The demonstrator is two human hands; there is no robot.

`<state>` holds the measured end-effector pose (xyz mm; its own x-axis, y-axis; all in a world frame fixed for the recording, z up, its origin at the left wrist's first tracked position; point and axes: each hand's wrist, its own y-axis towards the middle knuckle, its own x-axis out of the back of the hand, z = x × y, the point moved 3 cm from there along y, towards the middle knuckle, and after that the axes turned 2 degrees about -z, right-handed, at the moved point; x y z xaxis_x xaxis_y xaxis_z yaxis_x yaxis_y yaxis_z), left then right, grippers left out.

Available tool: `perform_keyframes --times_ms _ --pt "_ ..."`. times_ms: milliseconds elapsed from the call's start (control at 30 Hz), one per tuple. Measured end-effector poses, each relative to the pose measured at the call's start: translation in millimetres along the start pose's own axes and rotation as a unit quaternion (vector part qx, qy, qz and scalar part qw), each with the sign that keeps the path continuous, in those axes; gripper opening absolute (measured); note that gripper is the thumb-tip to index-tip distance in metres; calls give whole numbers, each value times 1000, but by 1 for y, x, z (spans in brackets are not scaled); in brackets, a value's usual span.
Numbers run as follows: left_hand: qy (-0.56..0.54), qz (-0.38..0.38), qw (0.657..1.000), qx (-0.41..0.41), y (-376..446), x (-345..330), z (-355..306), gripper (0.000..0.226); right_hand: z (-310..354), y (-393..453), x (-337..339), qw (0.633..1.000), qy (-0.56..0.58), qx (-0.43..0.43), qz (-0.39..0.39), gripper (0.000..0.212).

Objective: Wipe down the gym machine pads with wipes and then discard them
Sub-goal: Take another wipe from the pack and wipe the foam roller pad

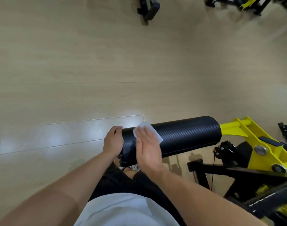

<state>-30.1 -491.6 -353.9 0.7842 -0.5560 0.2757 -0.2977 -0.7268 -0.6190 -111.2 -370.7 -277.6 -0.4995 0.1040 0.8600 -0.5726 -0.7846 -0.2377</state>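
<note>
Your right hand (148,149) presses the wipe (146,130) flat on the roller pad (185,136); left hand (113,141) grips the pad end beside it.

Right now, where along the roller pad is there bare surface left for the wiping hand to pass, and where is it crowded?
The roller pad lies bare from the wipe rightward to the yellow frame. Its near end is crowded: the left hand grips the end cap and the right hand presses the wipe flat beside it. The wooden floor beyond is open.
</note>
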Motion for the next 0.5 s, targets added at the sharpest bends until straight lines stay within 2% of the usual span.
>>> perform_keyframes --times_ms 67,133,233,300,400,500 --pt "18 16 1000 2 1 -1 0 34 27 -12 -12 997 48 53 30 62" --pt "21 19 1000 9 1 -1 -1 35 22 -5 6 992 76 93 41 49" --pt "17 12 1000 9 3 0 -1 35 -7 19 42 992 10 104 65 35" --pt "20 14 1000 6 3 -1 -1 35 -21 30 50 992 -65 97 48 38" --pt "6 6 1000 6 1 -2 -1 36 -5 15 17 987 -126 97 37 49" --pt "34 19 999 -5 1 -2 1 35 21 -6 -16 971 -130 198 35 54"
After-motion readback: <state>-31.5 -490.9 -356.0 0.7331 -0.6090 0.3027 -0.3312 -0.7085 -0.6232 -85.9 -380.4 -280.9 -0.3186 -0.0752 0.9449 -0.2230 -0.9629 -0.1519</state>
